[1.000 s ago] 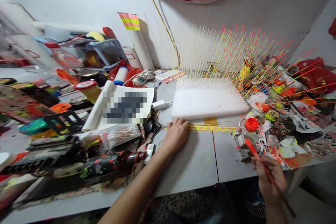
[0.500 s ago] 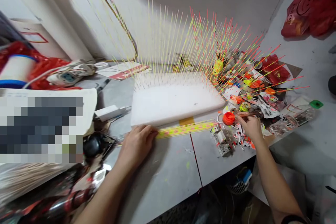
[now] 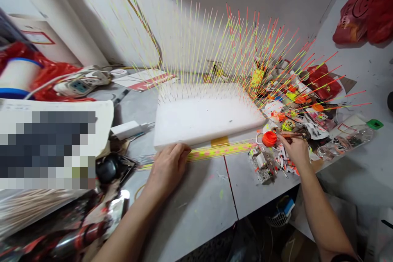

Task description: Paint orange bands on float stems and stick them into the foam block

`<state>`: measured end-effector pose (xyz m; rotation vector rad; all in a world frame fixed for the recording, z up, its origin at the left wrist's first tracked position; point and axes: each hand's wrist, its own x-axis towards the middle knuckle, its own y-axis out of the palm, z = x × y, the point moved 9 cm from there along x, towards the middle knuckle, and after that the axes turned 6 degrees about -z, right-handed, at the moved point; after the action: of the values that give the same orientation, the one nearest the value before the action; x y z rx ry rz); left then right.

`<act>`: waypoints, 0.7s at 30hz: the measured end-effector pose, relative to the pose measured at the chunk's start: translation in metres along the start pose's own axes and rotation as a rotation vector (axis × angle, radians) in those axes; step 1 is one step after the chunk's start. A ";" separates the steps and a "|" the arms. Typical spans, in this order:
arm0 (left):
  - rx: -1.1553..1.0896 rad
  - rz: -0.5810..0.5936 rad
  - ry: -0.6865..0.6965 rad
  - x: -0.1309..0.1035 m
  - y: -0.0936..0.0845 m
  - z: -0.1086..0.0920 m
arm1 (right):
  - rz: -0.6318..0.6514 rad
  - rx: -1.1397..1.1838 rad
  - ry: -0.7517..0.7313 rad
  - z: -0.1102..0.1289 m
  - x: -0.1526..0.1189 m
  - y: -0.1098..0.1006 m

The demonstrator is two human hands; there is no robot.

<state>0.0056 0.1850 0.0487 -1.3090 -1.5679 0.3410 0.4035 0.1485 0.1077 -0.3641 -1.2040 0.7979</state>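
Observation:
My left hand point(image 3: 172, 163) rests on a row of thin yellow-and-pink painted rods point(image 3: 224, 150) lying flat along the near edge of a white foam block point(image 3: 202, 120). Its fingers are curled together over the rods. At the right, my right hand point(image 3: 296, 149) pinches a slim brown-handled tool point(image 3: 290, 134), maybe a brush. The tool's tip is at a small orange paint pot point(image 3: 269, 138), and whether it dips inside is hard to see. Many thin yellow and red-tipped rods point(image 3: 211, 49) stand upright in the back of the foam block.
Paint-smeared clutter point(image 3: 294, 110) covers the right side of the table, with a clear bottle point(image 3: 364, 133) beyond. A small speckled box point(image 3: 260, 166) sits near the front edge. On the left are a power strip point(image 3: 76, 86), a spool point(image 3: 20, 75) and a white adapter point(image 3: 125, 129).
The view has shifted slightly. My left hand has slid a little to the right along the rods. My right hand stays beside the orange pot, still holding the slim tool.

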 end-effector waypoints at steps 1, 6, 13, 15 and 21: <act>-0.017 -0.004 0.001 0.000 -0.001 -0.001 | 0.011 -0.005 -0.014 0.001 -0.002 -0.001; -0.075 -0.022 0.000 0.002 -0.007 -0.006 | 0.044 -0.044 -0.020 -0.001 -0.007 -0.011; -0.093 -0.033 -0.021 0.001 -0.009 -0.007 | 0.098 0.060 -0.097 0.012 -0.008 -0.021; -0.096 -0.040 -0.027 0.001 -0.009 -0.007 | 0.172 0.110 -0.152 0.019 -0.014 -0.016; -0.088 -0.050 -0.026 -0.002 -0.011 -0.007 | 0.383 0.112 -0.234 0.026 -0.039 -0.007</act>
<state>0.0049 0.1768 0.0587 -1.3351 -1.6504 0.2613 0.3768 0.1117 0.0942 -0.4247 -1.3185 1.2618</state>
